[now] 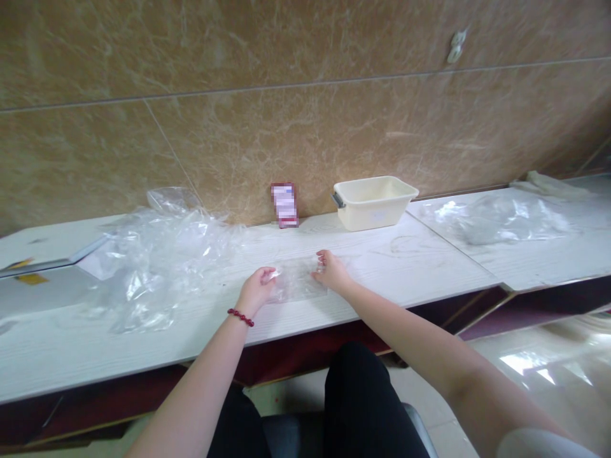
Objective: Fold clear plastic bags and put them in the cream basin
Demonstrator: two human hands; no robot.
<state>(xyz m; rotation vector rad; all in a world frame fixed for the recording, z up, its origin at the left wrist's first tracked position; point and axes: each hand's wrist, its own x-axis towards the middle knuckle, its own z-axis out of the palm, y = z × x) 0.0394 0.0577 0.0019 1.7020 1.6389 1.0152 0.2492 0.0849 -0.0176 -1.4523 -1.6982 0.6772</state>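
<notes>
A clear plastic bag [296,283] lies on the white tabletop in front of me, between my two hands. My left hand [256,287] is closed on its left end, thumb and fingers curled in, with a red bead bracelet [241,317] at the wrist. At the bag's right end, my right hand [331,272] has its fingers curled round the crinkled plastic. Whether anything is inside the bag I cannot make out.
A pile of clear plastic bags [162,254] covers the table's left part. Behind my hands a phone [285,205] leans on the tiled wall, beside a cream plastic bin [372,213]. More clear plastic [506,219] lies farther right, near a pale cloth [548,186].
</notes>
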